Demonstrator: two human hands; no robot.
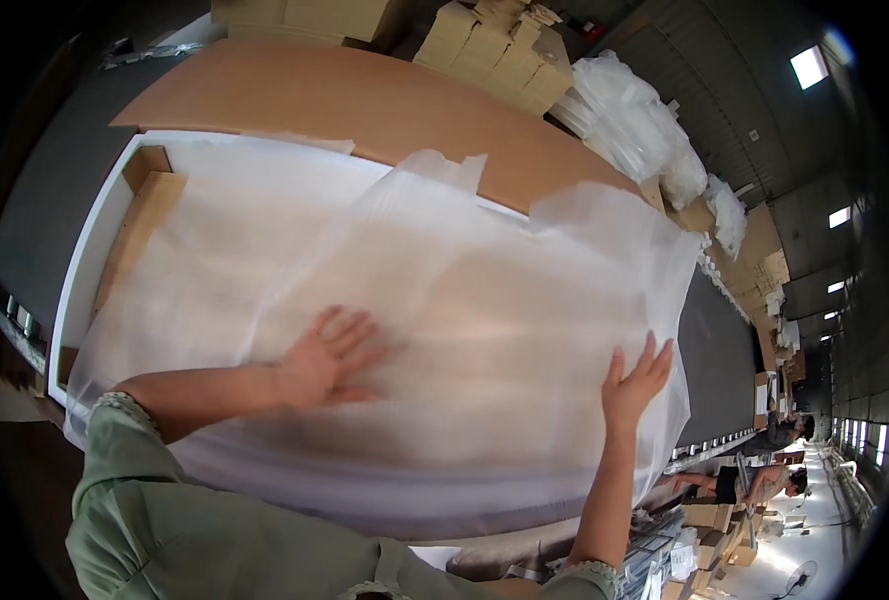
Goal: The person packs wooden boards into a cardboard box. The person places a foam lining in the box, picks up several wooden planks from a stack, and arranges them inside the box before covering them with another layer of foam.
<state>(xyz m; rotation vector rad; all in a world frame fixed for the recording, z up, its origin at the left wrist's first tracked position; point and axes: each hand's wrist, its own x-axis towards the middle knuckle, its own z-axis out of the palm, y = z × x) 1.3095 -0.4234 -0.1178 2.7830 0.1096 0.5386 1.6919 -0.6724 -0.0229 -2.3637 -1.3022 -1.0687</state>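
A large sheet of thin white foam wrap lies spread over a white flat panel with brown cardboard corner pieces. My left hand presses flat on the foam near its middle, fingers spread. At the sheet's right edge, my right hand rests on it with fingers stretched out. Neither hand grips anything. The foam hides most of the panel.
A large brown board lies beyond the panel. Stacked cardboard boxes and bags of white packing material stand behind it. A dark conveyor belt runs along the right, with other people working farther down.
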